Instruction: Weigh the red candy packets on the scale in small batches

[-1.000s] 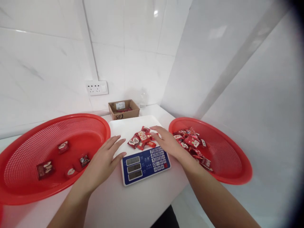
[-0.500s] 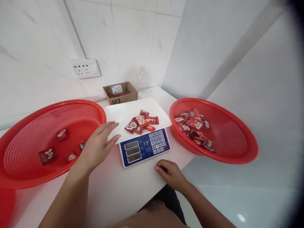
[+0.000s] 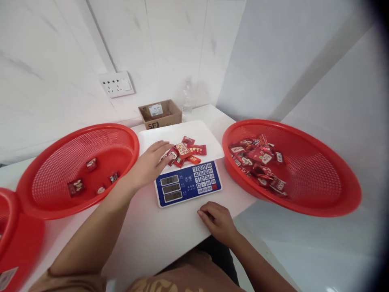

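A white-topped digital scale (image 3: 188, 184) with a blue keypad panel stands on the table. On its white pan (image 3: 209, 136) lies a small heap of red snack packets (image 3: 184, 151). My left hand (image 3: 152, 164) reaches over the pan's left side, fingers stretched out and apart, the tips at the leftmost packet; whether they touch it I cannot tell. Nothing is held in that hand. Near the table's front edge, below the scale, my right hand (image 3: 217, 221) rests loosely curled closed, with no object visible in it.
A red mesh basket (image 3: 322, 174) with many packets is to the right. Another red basket (image 3: 60, 162) with a few packets stands left, beside a further red container (image 3: 27, 235). Behind the scale are a cardboard box (image 3: 165, 121) and a clear plastic bottle (image 3: 187, 95).
My left hand has moved right, from the pan's edge to the packets. The right hand stays curled by the table edge. The view has shifted slightly, showing more of the far-left container.
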Available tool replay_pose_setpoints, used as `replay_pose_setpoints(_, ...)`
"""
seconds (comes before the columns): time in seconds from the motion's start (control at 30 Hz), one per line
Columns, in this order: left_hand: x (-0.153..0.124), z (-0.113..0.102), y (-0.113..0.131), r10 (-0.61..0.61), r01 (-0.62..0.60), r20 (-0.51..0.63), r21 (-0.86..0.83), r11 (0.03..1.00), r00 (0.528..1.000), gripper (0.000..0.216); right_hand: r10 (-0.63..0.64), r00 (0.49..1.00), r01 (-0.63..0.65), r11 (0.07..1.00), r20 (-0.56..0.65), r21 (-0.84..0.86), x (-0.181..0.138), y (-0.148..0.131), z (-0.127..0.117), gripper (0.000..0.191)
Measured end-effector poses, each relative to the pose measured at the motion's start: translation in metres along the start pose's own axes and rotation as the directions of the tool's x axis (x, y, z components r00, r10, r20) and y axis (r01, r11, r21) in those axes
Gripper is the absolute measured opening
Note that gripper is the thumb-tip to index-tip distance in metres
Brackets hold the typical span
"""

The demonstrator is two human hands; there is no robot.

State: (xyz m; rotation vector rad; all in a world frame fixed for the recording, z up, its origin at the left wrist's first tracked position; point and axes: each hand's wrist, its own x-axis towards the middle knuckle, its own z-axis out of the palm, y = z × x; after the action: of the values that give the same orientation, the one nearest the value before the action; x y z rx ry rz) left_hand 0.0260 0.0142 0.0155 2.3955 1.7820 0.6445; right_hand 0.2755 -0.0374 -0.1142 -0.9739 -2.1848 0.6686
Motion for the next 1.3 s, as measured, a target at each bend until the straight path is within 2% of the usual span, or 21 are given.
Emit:
replay_pose_setpoints(0.17, 0.049, 0.019, 0.009, 0.074, -0.072, 0.065, -0.026, 0.997, 0.995, 0.044, -0.014, 1.0, 0.014, 1.0, 0.002, 0.001, -0.001, -0.001, -0.001, 0.023)
replay_pose_setpoints(0.3, 0.073, 0.04, 0.009, 0.1, -0.099, 0.135, -0.014, 0.995, 0.986, 0.048, -0.025, 1.0, 0.025, 1.0, 0.001, 0.01, -0.002, 0.0, -0.002, 0.023)
replay_pose_setpoints(0.47, 0.081, 0.051, 0.007, 0.118, -0.117, 0.193, -0.017, 0.993, 0.974, 0.048, -0.015, 1.0, 0.015, 1.0, 0.023, 0.022, -0.003, 0.0, -0.003, 0.023)
replay_pose_setpoints(0.73, 0.074, 0.037, 0.014, 0.158, -0.148, 0.195, -0.069, 0.987, 0.968, 0.043, -0.03, 0.999, 0.03, 0.999, 0.019, 0.026, -0.002, 0.0, -0.003, 0.024)
replay_pose_setpoints(0.9, 0.049, 0.014, 0.019, 0.116, -0.104, 0.117, -0.102, 0.989, 0.986, 0.048, -0.032, 0.999, 0.032, 0.999, 0.016, 0.019, -0.001, -0.001, -0.004, 0.024)
replay_pose_setpoints(1.07, -0.005, -0.01, 0.013, -0.028, 0.02, -0.078, -0.091, 0.996, 0.997, 0.044, -0.033, 0.999, 0.032, 0.999, 0.009, 0.003, -0.001, -0.001, -0.004, 0.022)
replay_pose_setpoints(1.17, -0.044, -0.018, 0.0, -0.14, 0.14, -0.183, -0.012, 0.99, 0.973, 0.042, -0.031, 0.999, 0.031, 1.0, 0.01, -0.003, -0.001, -0.001, -0.003, 0.021)
replay_pose_setpoints(1.3, -0.088, -0.021, -0.017, -0.283, 0.322, -0.265, 0.118, 0.939, 0.922, 0.039, -0.029, 1.0, 0.029, 0.999, 0.012, -0.02, -0.001, -0.001, -0.002, 0.021)
